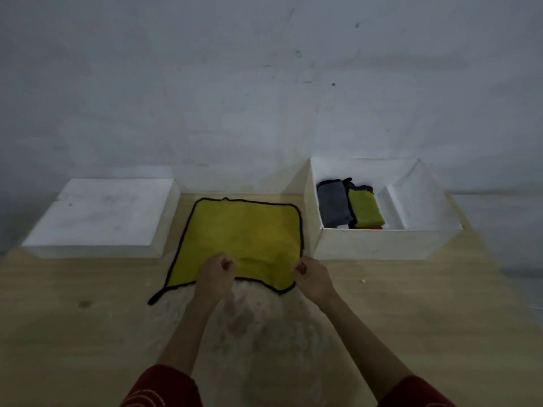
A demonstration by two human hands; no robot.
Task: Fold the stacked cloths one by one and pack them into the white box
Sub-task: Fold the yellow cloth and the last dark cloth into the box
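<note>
toward the far edge of the table (88,333), the yellow cloth (244,230) lies spread flat, ready for a clean fold. the left hand (216,274) and right hand (313,277) each pinch its near hem, set apart, probably to carry that edge over evenly. the white box (382,245) stands just beside it at the far right, within easy reach, holding a folded grey cloth (333,204) and a folded yellow piece (365,210). a flat white block (97,218) sits at the far left.
</note>
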